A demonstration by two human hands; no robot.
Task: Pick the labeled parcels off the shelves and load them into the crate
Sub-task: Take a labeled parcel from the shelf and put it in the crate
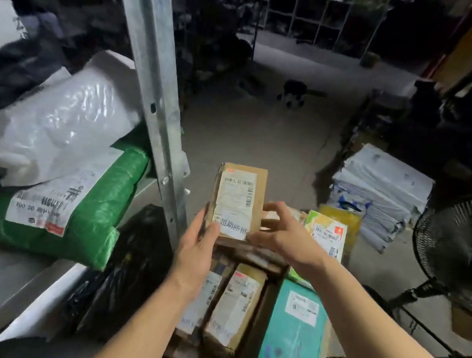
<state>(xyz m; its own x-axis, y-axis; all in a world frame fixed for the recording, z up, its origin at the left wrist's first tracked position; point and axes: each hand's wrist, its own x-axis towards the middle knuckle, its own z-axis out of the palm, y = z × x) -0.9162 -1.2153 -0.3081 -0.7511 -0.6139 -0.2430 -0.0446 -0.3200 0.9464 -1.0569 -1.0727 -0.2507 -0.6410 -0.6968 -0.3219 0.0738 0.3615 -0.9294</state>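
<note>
A small brown cardboard parcel (239,200) with a white shipping label is held above a pile of parcels at the lower centre. My left hand (200,240) grips its lower left corner, thumb on the label. My right hand (280,233) holds its right side, fingers curled behind it. Below lie two labeled brown boxes (236,306) side by side, a teal parcel (291,338) and a green-yellow box (329,231). The crate itself is hidden under the parcels. On the shelf at left rest a green parcel (97,211) and a white plastic bag (53,129).
A metal shelf upright (154,82) slants through the left centre. A black bag (125,269) hangs off the shelf edge. A stack of pale mailers (378,192) sits on the floor at right, beside a black standing fan (467,248). Bare concrete floor lies ahead.
</note>
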